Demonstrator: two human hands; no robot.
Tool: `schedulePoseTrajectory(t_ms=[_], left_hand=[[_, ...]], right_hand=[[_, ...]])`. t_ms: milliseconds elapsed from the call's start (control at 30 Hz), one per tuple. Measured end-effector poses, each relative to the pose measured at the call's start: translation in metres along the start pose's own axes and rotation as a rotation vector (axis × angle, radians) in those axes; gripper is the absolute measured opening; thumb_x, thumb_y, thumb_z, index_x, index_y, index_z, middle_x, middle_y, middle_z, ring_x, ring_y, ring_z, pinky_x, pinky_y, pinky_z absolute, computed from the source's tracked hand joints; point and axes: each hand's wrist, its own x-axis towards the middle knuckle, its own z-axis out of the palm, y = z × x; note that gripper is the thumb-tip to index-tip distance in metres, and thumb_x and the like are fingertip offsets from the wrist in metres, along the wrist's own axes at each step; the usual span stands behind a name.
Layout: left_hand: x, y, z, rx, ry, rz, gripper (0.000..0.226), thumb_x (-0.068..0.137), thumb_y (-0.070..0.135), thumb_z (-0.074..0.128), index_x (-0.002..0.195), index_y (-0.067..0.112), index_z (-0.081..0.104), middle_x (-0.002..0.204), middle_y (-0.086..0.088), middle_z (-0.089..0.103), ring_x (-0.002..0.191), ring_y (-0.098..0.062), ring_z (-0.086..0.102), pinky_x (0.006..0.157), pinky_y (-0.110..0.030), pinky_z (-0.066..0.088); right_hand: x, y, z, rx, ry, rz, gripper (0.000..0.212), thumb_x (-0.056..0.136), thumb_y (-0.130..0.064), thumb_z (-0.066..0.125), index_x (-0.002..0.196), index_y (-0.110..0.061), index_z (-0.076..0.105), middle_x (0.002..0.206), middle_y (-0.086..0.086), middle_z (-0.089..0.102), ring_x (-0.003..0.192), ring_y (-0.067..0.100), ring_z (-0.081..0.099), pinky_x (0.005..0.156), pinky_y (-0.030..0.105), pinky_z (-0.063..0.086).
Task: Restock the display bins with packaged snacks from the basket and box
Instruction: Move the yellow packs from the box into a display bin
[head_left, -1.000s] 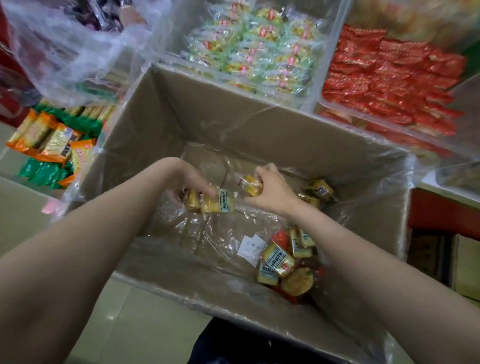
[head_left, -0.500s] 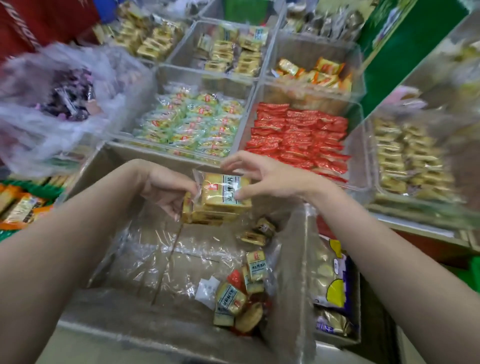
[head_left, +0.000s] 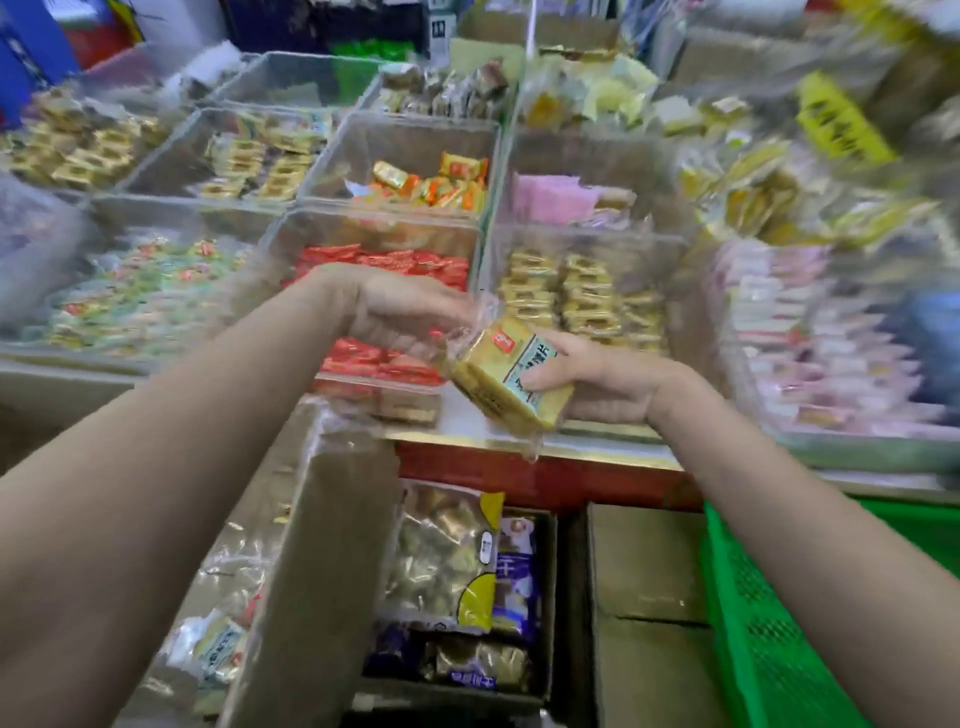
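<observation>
The cardboard box is standing below the display bins. The right hand is grasping a stack of yellow snack packs above the tabletop edge; the left hand is touching its wrapper, grip unclear. Transfer step: next, lower the stack into the matching yellow-pack bin.

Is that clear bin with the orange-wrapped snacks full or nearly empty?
Nearly empty. The clear bin holds only a thin scatter of orange-wrapped snacks along its front, with bare walls showing above them.
</observation>
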Motion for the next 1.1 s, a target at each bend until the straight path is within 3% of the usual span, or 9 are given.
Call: schedulePoseTrajectory(t_ms=[67,133,200,267,367,500,700,867,1100], left_hand=[[0.039,0.021,0.026,-0.23,0.115,0.124,0.011,0.082,0.03,0.06,0.087,0.02,0.06,0.076,0.006,0.064,0.072,-0.006,0.054,0.067,-0.017,0.041],[0.077,0.037,0.048,-0.331,0.316,0.235,0.009,0.092,0.024,0.053,0.088,0.018,0.057,0.091,0.0,0.064,0.071,-0.004,0.061,0.068,-0.017,0.046],[0.109,0.043,0.066,-0.004,0.491,0.239,0.01,0.095,0.017,0.05,0.098,0.013,0.059,0.104,-0.006,0.062,0.075,-0.005,0.064,0.075,-0.022,0.047],[0.138,0.043,0.083,0.481,0.541,0.191,0.034,0.095,0.019,0.049,0.126,0.006,0.051,0.126,-0.011,0.056,0.108,-0.018,0.057,0.093,-0.027,0.041],[0.173,0.038,0.103,0.9,0.392,0.137,0.065,0.096,0.035,0.045,0.147,0.005,0.018,0.152,-0.015,0.026,0.139,-0.027,0.026,0.112,-0.036,0.025],[0.2,0.025,0.107,1.395,0.259,-0.01,0.088,0.09,0.059,0.035,0.149,0.005,-0.003,0.157,-0.012,-0.006,0.145,-0.025,-0.001,0.118,-0.042,0.008],[0.21,0.028,0.101,1.577,0.28,-0.008,0.09,0.084,0.068,0.034,0.147,0.005,0.019,0.154,-0.014,0.019,0.141,-0.026,0.024,0.117,-0.045,0.012],[0.215,0.031,0.1,1.58,0.245,-0.037,0.089,0.085,0.066,0.035,0.146,0.002,0.021,0.154,-0.017,0.017,0.142,-0.027,0.019,0.117,-0.045,0.011],[0.216,0.037,0.104,1.576,0.213,-0.075,0.084,0.087,0.063,0.036,0.144,0.002,0.026,0.154,-0.016,0.017,0.143,-0.027,0.015,0.117,-0.045,0.011]], right_hand=[[-0.03,0.0,-0.032,0.022,0.226,-0.058,0.065,0.066,0.001,0.068,0.122,-0.024,0.048,0.091,-0.005,0.07,0.076,0.008,0.066,0.062,0.021,0.054],[-0.046,-0.003,-0.077,-0.136,0.49,-0.117,0.083,0.07,0.002,0.074,0.138,-0.024,0.035,0.114,0.0,0.062,0.094,0.011,0.063,0.074,0.021,0.053],[-0.053,-0.012,-0.125,-0.646,0.781,-0.071,0.097,0.07,-0.016,0.081,0.146,-0.024,0.021,0.141,0.01,0.039,0.127,0.024,0.044,0.1,0.031,0.042],[-0.053,-0.024,-0.166,-1.154,0.889,0.109,0.109,0.067,-0.029,0.083,0.149,-0.027,0.011,0.148,0.02,0.018,0.138,0.04,0.019,0.11,0.047,0.026],[-0.039,-0.04,-0.209,-1.548,0.83,0.248,0.111,0.07,-0.028,0.081,0.15,-0.028,0.005,0.147,0.023,0.013,0.135,0.046,0.014,0.107,0.053,0.027],[-0.01,-0.045,-0.242,-1.74,0.735,0.403,0.109,0.069,-0.026,0.079,0.149,-0.032,0.005,0.15,0.018,0.008,0.137,0.044,0.011,0.105,0.062,0.025],[0.028,-0.052,-0.26,-1.62,0.633,0.315,0.114,0.068,-0.027,0.081,0.151,-0.029,0.003,0.153,0.02,0.0,0.139,0.047,0.004,0.109,0.06,0.023],[0.031,-0.033,-0.275,-1.679,0.61,0.341,0.112,0.076,-0.031,0.076,0.15,-0.031,-0.009,0.155,0.019,0.0,0.141,0.043,0.003,0.112,0.057,0.015],[0.028,0.005,-0.27,-1.951,0.793,0.533,0.105,0.081,-0.056,0.062,0.151,-0.019,-0.008,0.152,0.024,0.012,0.142,0.038,0.011,0.115,0.053,0.002]])
